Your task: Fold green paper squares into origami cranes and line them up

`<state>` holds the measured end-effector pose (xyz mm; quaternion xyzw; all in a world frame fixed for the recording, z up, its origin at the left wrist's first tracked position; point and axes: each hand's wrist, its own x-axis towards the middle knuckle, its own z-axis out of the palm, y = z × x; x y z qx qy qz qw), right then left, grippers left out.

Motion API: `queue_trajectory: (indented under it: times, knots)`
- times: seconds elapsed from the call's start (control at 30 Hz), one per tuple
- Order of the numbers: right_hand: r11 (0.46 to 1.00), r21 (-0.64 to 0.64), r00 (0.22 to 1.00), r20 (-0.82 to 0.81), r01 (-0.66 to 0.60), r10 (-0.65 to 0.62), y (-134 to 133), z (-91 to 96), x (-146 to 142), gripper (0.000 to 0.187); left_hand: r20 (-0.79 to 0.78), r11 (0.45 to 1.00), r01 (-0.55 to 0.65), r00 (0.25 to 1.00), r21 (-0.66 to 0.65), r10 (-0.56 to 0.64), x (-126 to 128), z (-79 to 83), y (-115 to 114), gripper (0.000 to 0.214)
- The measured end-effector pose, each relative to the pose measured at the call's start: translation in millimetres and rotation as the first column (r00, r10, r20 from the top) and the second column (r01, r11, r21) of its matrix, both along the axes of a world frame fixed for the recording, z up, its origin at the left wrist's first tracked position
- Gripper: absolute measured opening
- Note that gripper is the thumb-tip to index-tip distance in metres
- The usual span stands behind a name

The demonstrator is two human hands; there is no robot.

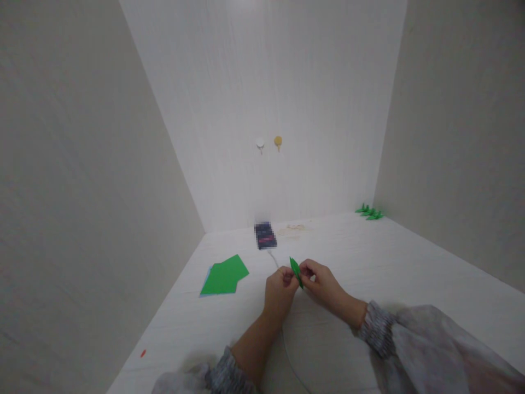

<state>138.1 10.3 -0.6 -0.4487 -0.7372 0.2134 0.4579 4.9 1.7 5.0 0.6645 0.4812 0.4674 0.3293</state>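
Between my two hands is a narrow, pointed piece of folded green paper point(295, 268), held up just above the white table. My left hand point(279, 290) pinches its lower left side, with the fingers curled in. On the other side, my right hand point(320, 280) grips the paper's edge between thumb and fingers. The fingertips hide part of the folds. To the left lie flat sheets of green paper point(225, 276), overlapping, with a light blue edge showing under them.
Folded green paper pieces point(369, 212) stand in the far right corner. A phone point(265, 235), blurred out, leans near the back wall, its white cable point(287, 350) running toward me beneath my hands. Two hooks, white point(260, 143) and yellow point(278, 141), hang on the wall. A red mark point(143, 353) is at left.
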Motion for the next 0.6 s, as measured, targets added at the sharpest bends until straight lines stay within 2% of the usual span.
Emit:
queue_trajectory:
  times: [0.23, 0.43, 0.6]
  knots:
    - [0.999, 0.044, 1.000, 0.013, 0.019, -0.020, 1.4, 0.7, 1.1, 0.010, -0.001, 1.000, 0.004, 1.000, 0.010, -0.004, 1.3, -2.5, 2.3, 0.011]
    - [0.997, 0.073, 0.999, 0.019, -0.040, 0.039, 0.1, 3.9, 1.5, 0.011, 0.008, 0.999, -0.033, 0.999, 0.018, 0.033, -0.9, -5.3, 4.1, 0.012]
    - [0.992, 0.101, 0.998, 0.004, -0.069, 0.069, 0.2, 3.5, 3.1, 0.014, 0.036, 1.000, -0.007, 0.999, 0.027, 0.006, -3.1, -6.9, 4.2, 0.016]
